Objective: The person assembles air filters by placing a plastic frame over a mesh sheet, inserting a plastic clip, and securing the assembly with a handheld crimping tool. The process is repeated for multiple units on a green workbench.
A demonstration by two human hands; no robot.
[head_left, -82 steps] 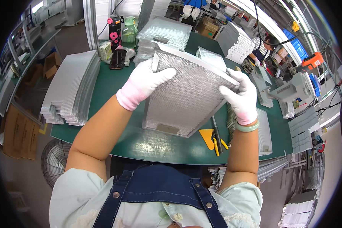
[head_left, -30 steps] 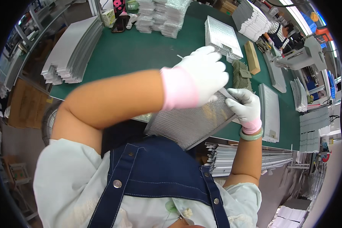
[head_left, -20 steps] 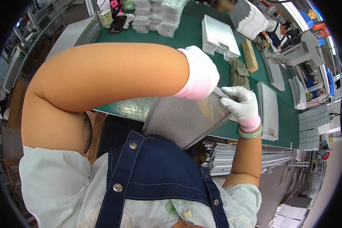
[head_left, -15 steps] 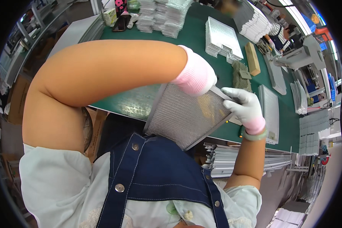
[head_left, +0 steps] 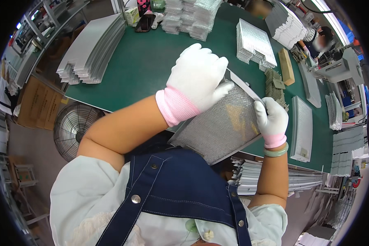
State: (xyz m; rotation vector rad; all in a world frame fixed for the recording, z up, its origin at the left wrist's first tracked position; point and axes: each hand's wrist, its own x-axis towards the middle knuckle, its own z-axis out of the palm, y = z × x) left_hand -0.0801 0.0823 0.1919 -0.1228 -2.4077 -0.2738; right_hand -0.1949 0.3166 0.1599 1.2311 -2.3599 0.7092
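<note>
The person holds a mesh panel (head_left: 223, 127) tilted up off the near edge of the green bench (head_left: 151, 65), just in front of their blue apron (head_left: 180, 197). The left hand (head_left: 199, 80), in a white glove with a pink cuff, lies over the panel's upper left edge; its fingers (head_left: 223, 88) curl down over that edge and grip it. The right hand (head_left: 270, 119), gloved the same way, is clenched on the panel's right corner, where a thin metal strip (head_left: 244, 86) runs along the top edge between the two hands. A green bangle (head_left: 276, 152) sits on the right wrist.

On the bench beyond the hands lie a stack of mesh sheets (head_left: 254, 43), a wooden block (head_left: 286, 65) just right of it, and a small pile of dark parts (head_left: 274, 84) near the right hand. Another framed panel (head_left: 301, 127) lies flat further right. A stack of grey plates (head_left: 94, 49) rests at the bench's left end, and more silvery stacks (head_left: 190, 18) stand at the far edge. A fan (head_left: 71, 125) stands on the floor below the left end.
</note>
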